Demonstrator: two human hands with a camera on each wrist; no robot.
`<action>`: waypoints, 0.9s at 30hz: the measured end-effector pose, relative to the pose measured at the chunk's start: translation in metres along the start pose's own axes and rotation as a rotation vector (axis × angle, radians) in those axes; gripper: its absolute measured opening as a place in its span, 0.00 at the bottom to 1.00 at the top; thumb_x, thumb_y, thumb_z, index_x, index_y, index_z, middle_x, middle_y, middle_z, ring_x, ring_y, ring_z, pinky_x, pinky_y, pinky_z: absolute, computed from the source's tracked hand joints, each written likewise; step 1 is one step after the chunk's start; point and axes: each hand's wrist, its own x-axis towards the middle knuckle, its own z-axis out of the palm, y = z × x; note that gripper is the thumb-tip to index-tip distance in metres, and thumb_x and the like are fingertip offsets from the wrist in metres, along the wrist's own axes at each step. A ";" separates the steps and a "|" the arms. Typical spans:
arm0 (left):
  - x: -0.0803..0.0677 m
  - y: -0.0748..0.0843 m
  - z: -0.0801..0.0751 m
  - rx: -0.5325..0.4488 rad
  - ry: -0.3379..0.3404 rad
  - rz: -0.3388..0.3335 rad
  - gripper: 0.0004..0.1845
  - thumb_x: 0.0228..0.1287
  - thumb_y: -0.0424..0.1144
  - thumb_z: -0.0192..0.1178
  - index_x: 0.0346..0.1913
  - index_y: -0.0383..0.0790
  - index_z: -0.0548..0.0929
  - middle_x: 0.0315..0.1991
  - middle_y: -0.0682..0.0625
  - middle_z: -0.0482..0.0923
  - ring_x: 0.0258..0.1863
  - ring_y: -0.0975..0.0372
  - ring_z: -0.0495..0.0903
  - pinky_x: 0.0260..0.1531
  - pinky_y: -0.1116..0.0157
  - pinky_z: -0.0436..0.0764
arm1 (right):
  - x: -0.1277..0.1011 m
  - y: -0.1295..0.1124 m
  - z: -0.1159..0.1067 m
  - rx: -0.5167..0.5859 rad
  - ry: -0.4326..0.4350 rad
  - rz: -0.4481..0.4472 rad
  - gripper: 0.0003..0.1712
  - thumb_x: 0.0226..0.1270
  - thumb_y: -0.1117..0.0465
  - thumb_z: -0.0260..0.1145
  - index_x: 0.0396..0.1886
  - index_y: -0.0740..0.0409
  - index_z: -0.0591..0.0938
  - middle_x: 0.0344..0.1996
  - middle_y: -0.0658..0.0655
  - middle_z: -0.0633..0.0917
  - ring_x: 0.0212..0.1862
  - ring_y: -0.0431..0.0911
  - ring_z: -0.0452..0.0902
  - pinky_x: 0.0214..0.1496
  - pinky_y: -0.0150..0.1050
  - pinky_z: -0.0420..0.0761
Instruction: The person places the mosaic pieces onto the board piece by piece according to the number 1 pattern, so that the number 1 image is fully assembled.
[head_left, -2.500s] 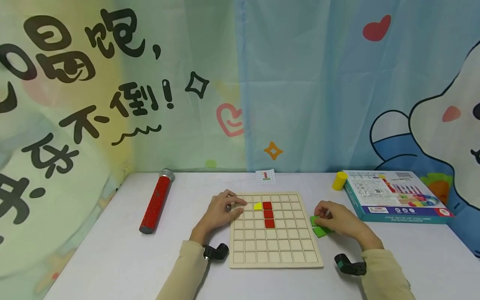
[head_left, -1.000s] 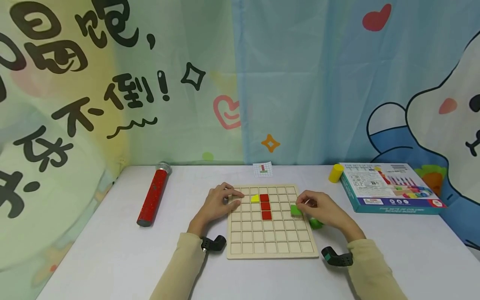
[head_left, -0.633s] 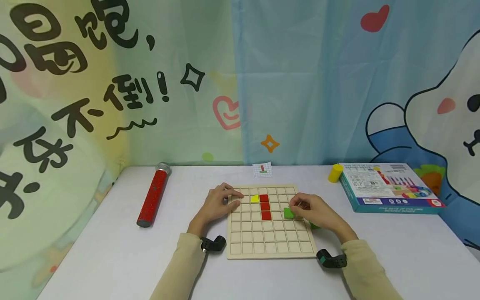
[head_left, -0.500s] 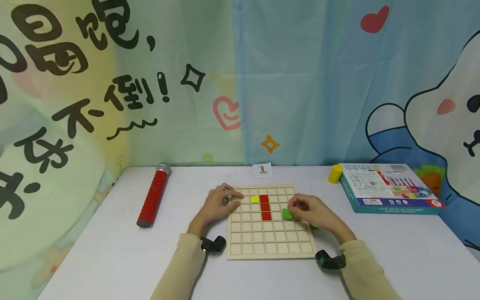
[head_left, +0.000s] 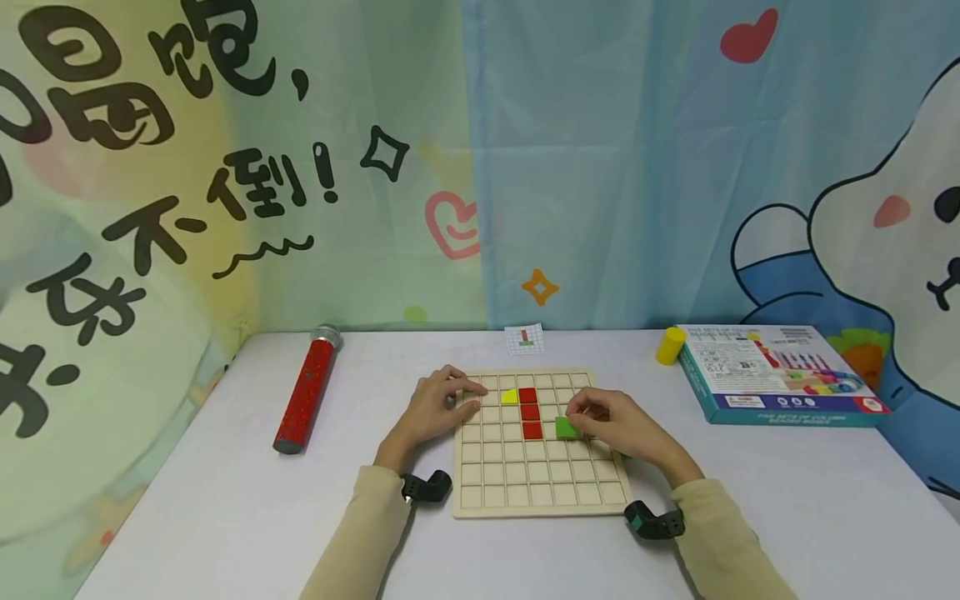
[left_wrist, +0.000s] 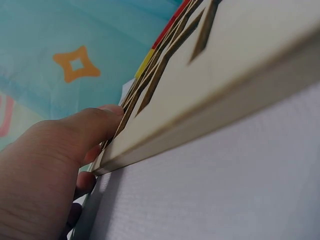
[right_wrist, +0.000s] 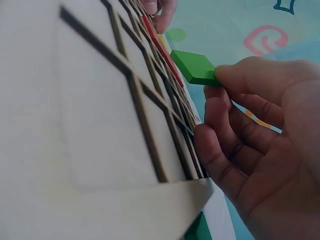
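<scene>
A: what's the right hand (head_left: 622, 427) got?

B: fingertips pinched on a green tile (head_left: 566, 427), held just above the wooden grid board (head_left: 540, 492), right of the red tiles (head_left: 530, 412).

A: and the left hand (head_left: 435, 408)?

B: fingers relaxed, resting on the board's far-left edge near the yellow piece (head_left: 511, 397).

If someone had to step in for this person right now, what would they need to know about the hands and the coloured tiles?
Right hand: pinches a green square tile, held just above the wooden grid board, right of the lowest red tile; it is not yet seated.
Left hand: rests on the board's far-left corner, fingers laid on it.
Done: three red tiles sit in a column, with a yellow triangle left of the top one.
Left: setting down the green tile; likely matching the small pattern card behind the board, too small to read here.
</scene>
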 end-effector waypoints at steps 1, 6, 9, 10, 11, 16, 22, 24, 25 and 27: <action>0.001 0.000 0.000 0.000 0.002 0.003 0.10 0.61 0.48 0.63 0.45 0.57 0.86 0.44 0.54 0.75 0.42 0.61 0.73 0.43 0.62 0.61 | 0.000 0.000 0.000 0.011 -0.001 -0.003 0.07 0.65 0.53 0.63 0.36 0.51 0.80 0.33 0.51 0.80 0.36 0.44 0.73 0.40 0.32 0.74; 0.002 0.001 -0.001 0.001 0.004 0.011 0.10 0.61 0.48 0.63 0.45 0.57 0.86 0.44 0.54 0.75 0.42 0.61 0.73 0.43 0.62 0.61 | 0.001 0.000 0.003 0.039 -0.014 -0.030 0.08 0.66 0.54 0.63 0.37 0.54 0.80 0.34 0.53 0.79 0.36 0.44 0.73 0.40 0.31 0.74; 0.002 0.001 -0.002 0.001 0.002 0.013 0.10 0.61 0.48 0.62 0.45 0.57 0.86 0.44 0.54 0.75 0.43 0.61 0.73 0.44 0.61 0.61 | 0.002 -0.001 0.006 0.057 -0.016 -0.032 0.08 0.66 0.54 0.63 0.37 0.54 0.80 0.34 0.53 0.79 0.36 0.43 0.72 0.39 0.30 0.73; 0.001 0.001 -0.002 0.000 0.004 0.015 0.10 0.61 0.47 0.63 0.45 0.57 0.86 0.44 0.54 0.76 0.43 0.60 0.73 0.44 0.61 0.62 | 0.003 -0.001 0.006 0.060 -0.016 -0.032 0.08 0.66 0.54 0.63 0.37 0.54 0.80 0.34 0.53 0.79 0.36 0.43 0.72 0.39 0.30 0.73; 0.001 0.001 -0.002 -0.004 0.002 0.014 0.10 0.61 0.47 0.62 0.45 0.57 0.86 0.44 0.53 0.76 0.43 0.60 0.73 0.44 0.61 0.62 | 0.003 -0.002 0.007 0.062 -0.014 -0.026 0.08 0.65 0.54 0.63 0.37 0.53 0.80 0.34 0.53 0.79 0.36 0.43 0.72 0.39 0.30 0.73; 0.000 0.001 -0.002 -0.007 0.001 0.009 0.10 0.61 0.47 0.63 0.45 0.57 0.86 0.44 0.54 0.76 0.42 0.61 0.73 0.44 0.60 0.62 | 0.003 -0.007 0.010 0.069 -0.009 -0.022 0.08 0.66 0.54 0.63 0.37 0.53 0.81 0.34 0.52 0.79 0.35 0.44 0.72 0.38 0.31 0.73; 0.000 0.001 -0.002 -0.006 -0.010 -0.012 0.10 0.61 0.47 0.63 0.45 0.58 0.86 0.44 0.54 0.75 0.42 0.61 0.73 0.44 0.61 0.61 | 0.003 -0.013 0.013 0.064 -0.002 -0.041 0.08 0.67 0.56 0.62 0.39 0.56 0.80 0.35 0.53 0.80 0.34 0.42 0.73 0.36 0.31 0.73; 0.001 0.001 -0.002 -0.007 -0.011 -0.015 0.10 0.61 0.47 0.63 0.45 0.58 0.86 0.44 0.54 0.75 0.42 0.61 0.73 0.44 0.61 0.61 | 0.002 -0.019 0.013 0.055 0.003 -0.051 0.07 0.67 0.59 0.61 0.39 0.58 0.80 0.34 0.54 0.80 0.32 0.41 0.73 0.35 0.31 0.73; 0.001 0.001 -0.002 -0.007 -0.011 -0.015 0.10 0.61 0.47 0.63 0.45 0.58 0.86 0.44 0.54 0.75 0.42 0.61 0.73 0.44 0.61 0.61 | 0.001 -0.024 0.013 0.053 0.003 -0.054 0.07 0.67 0.61 0.61 0.39 0.59 0.80 0.34 0.55 0.80 0.31 0.41 0.73 0.34 0.31 0.73; 0.001 0.001 -0.002 -0.006 -0.011 -0.016 0.10 0.61 0.47 0.63 0.45 0.57 0.86 0.44 0.54 0.76 0.42 0.61 0.73 0.44 0.61 0.61 | -0.003 -0.037 0.012 0.060 0.006 -0.067 0.06 0.67 0.63 0.61 0.39 0.61 0.80 0.34 0.56 0.80 0.31 0.41 0.72 0.34 0.31 0.73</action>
